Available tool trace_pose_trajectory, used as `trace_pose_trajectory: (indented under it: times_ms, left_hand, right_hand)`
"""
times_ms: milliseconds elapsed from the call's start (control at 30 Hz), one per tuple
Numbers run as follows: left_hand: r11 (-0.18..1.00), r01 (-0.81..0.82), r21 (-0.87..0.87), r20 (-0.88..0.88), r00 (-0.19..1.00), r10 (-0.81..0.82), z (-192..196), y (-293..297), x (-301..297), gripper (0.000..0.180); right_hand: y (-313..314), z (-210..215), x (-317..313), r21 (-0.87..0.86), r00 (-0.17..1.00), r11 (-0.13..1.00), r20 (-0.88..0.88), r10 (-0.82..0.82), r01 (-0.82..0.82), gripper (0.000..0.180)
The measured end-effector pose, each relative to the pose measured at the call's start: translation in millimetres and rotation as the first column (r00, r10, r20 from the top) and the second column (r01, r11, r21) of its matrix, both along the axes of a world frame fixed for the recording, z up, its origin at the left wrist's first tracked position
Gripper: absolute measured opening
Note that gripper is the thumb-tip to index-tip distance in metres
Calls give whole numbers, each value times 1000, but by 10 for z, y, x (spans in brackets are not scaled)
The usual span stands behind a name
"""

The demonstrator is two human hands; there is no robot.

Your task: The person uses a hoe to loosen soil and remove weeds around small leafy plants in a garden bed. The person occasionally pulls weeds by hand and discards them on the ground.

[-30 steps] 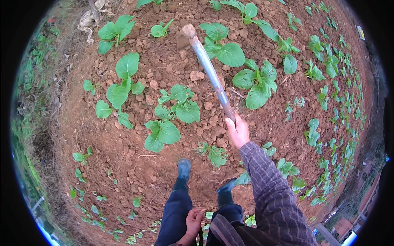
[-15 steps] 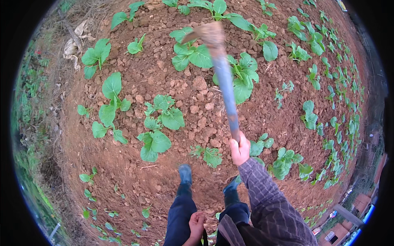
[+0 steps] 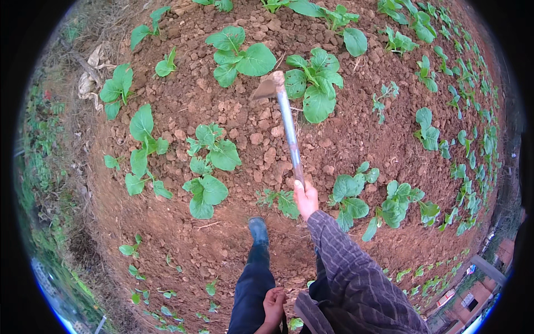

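My right hand [image 3: 306, 199] is closed round the wooden lower end of a short hoe [image 3: 288, 125], its handle pale blue-grey and worn. The hoe's brown blade [image 3: 263, 90] points left over the clods, just left of a broad-leaved green plant [image 3: 320, 83] with holes in its leaves. Whether the blade touches the soil I cannot tell. My left hand [image 3: 273, 306] hangs low before my left thigh with its fingers curled in; what they hold, if anything, does not show. A smaller jagged-leaved plant [image 3: 286, 203] grows just left of my right hand.
Leafy plants such as this pair [image 3: 207, 195] stand across the red-brown cloddy soil [image 3: 233, 117]. My left boot [image 3: 258, 229] is at the bed's near edge. Dry grass and a crumpled pale cloth [image 3: 89, 78] lie at the left; denser rows [image 3: 473, 161] run along the right.
The hoe has come down from higher up, its head moving nearer and slightly left. My right hand has shifted left with it. My left hand stays low and curled.
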State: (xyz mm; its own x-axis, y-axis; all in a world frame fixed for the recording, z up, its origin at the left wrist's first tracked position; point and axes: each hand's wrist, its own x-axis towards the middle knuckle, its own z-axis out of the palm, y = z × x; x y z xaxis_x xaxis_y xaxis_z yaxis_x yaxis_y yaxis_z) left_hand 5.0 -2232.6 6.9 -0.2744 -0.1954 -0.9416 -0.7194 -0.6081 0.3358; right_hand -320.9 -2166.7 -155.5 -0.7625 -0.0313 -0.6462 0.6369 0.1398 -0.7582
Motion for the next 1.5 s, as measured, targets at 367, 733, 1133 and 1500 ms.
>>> trace_pose_trajectory:
  times_ms: [367,733,1133,1500]
  left_hand:
    - [999,-14,-35,-39,999,13,-17,3,-13,18]
    - [1000,3,-15,-40,999,-4,-121,11,-34,18]
    - [999,-36,-36,-28,999,35,-58,169,-68,19]
    - [993,-27,-118,-40,999,22,-127,1037,-17,16]
  right_hand:
    - [-341,-157,-546,-1,999,1000,28,16,-16,37]
    - [-621,92,-2142,46,920,980,-357,-162,191,30]
    - [228,1265,-1305,-280,901,954,-434,-29,-104,25]
    - [1098,836,-1802,751,411,279,-11,912,-599,39]
